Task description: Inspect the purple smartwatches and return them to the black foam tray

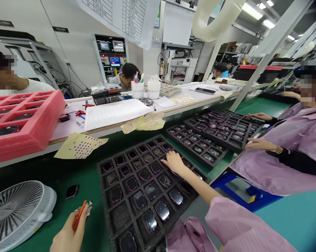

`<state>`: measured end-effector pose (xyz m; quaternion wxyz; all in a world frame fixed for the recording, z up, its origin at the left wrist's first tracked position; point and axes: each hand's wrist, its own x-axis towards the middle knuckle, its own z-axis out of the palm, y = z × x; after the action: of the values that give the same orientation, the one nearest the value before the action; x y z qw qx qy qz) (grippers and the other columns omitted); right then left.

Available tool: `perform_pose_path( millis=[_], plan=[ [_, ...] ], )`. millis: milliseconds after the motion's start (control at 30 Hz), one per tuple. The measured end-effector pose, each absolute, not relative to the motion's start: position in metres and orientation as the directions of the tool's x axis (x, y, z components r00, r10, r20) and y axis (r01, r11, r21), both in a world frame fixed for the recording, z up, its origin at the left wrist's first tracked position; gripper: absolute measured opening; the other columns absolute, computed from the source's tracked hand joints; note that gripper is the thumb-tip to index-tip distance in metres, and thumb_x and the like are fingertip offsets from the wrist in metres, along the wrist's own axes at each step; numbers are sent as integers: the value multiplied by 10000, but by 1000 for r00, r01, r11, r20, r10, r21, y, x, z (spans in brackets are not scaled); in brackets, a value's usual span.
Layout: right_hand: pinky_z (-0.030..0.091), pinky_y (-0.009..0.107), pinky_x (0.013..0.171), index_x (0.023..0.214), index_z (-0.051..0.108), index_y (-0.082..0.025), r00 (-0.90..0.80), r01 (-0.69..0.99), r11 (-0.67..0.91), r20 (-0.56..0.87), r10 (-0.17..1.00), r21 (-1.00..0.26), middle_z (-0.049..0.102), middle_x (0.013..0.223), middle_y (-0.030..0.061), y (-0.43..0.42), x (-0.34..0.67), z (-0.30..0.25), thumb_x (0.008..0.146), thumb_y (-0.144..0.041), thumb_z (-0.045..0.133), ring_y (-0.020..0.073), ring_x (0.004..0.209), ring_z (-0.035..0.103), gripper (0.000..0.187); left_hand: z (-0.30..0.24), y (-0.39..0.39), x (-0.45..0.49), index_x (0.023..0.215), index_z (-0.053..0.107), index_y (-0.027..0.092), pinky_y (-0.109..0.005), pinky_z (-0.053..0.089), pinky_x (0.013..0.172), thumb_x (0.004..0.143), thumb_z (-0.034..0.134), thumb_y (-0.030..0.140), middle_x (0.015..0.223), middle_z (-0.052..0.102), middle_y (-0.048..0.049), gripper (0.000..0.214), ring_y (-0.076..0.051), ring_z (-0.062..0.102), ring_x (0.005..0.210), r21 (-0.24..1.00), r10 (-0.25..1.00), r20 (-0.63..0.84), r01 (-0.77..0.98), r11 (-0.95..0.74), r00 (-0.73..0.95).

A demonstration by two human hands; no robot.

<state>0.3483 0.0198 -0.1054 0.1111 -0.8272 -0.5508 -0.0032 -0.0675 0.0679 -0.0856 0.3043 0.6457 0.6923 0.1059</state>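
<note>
Holding a half-hidden orange tool [79,216]

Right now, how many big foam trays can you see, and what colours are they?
Black foam trays: 3
Pink foam tray: 1
Total: 4

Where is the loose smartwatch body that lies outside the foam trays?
In the head view, the loose smartwatch body lies on the green mat at lower left, between the white fan and the black foam tray, above the left hand.
</note>
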Motion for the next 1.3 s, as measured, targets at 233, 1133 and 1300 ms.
perform_pose_path(
  millis=[233,1133,1300],
  plan=[
    [402,269,627,1021,519,-172,342,874,-264,129,931,-409,590,744,4,17,350,-103,860,-203,605,182,689,574,185,-86,52,-33,980,557,226,-271,406,543,821,343,645,671,549,-11,497,-202,544,579,731,966,-88,674,-103,243],
    [137,154,314,800,470,-202,-85,-655,-135,-105,991,-743,419,491,-119,-1,208,-53,786,-433,687,4,287,224,318,-49,17,68,721,557,149,-216,179,404,885,424,547,419,335,84,451,-57,230,375,997,731,-44,74,-10,681],
    [103,153,323,733,442,-187,-118,-782,-190,-157,980,-594,406,481,-118,4,204,-60,747,-358,736,-5,318,147,341,-59,14,71,720,543,157,-206,174,380,855,441,609,403,330,90,483,-53,228,355,999,763,-43,19,41,645]
  ],
)
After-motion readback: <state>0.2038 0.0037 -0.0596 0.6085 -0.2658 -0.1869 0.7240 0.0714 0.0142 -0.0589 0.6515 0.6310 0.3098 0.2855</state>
